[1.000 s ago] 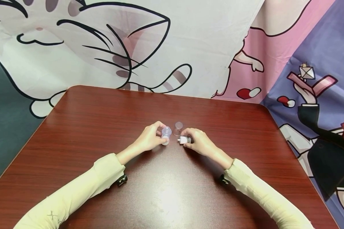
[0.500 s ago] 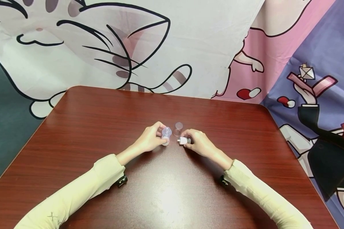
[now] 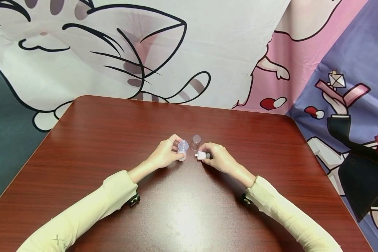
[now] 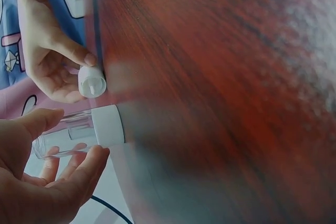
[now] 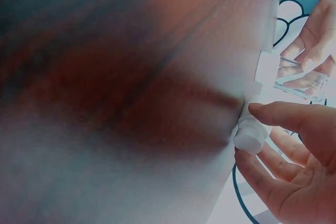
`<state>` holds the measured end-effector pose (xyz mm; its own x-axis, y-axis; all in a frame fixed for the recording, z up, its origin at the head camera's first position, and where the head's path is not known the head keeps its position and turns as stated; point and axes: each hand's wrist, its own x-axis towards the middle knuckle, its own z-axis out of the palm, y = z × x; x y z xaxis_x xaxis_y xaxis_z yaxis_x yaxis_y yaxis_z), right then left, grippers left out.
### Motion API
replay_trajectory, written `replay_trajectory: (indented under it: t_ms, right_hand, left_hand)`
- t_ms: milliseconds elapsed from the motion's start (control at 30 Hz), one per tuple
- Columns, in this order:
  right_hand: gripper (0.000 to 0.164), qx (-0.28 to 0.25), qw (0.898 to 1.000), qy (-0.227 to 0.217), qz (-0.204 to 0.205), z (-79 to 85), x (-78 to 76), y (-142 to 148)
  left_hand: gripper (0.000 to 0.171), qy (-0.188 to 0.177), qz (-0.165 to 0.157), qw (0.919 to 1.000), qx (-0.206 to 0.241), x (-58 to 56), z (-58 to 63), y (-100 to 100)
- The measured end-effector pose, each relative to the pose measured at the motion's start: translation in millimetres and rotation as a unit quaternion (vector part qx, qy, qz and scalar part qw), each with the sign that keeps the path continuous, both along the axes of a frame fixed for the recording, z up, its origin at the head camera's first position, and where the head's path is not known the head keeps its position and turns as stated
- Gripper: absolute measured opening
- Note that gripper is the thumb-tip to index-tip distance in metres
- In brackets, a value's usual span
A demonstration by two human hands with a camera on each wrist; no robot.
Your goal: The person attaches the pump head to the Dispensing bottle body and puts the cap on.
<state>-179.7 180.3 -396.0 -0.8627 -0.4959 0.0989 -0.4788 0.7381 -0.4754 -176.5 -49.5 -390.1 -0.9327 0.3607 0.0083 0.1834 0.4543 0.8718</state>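
Observation:
My left hand (image 3: 164, 153) holds a small clear bottle (image 3: 183, 146) upright on the table, thumb on one side and fingers on the other. In the left wrist view the bottle (image 4: 76, 132) has see-through walls and a white base (image 4: 108, 125). A short way to the right, my right hand (image 3: 221, 157) pinches a white pump top (image 3: 202, 155) that lies on its side, its thin nozzle toward the bottle. The right wrist view shows the white pump top (image 5: 250, 136) between thumb and fingers, close to the table. Bottle and pump top are apart.
A clear, cylindrical cap (image 3: 196, 142) stands on the table just behind the two hands. The reddish-brown wooden table (image 3: 138, 122) reaches back to a printed cloth (image 3: 226, 52) with cartoon figures.

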Motion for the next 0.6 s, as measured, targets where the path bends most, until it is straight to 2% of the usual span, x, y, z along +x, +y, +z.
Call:
replay_trajectory:
  t_ms: [267,600]
  right_hand:
    - [0.025,0.000,1.000,0.023,0.008,-2.5,-0.3,0.9]
    - [0.026,-0.002,1.000,0.025,0.008,-2.7,0.3,0.2]
  left_hand:
    - [0.039,0.004,-0.004,1.0000,0.004,0.0,-3.2,0.0]
    - [0.040,0.007,-0.004,1.0000,-0.002,1.1,-1.8,0.1]
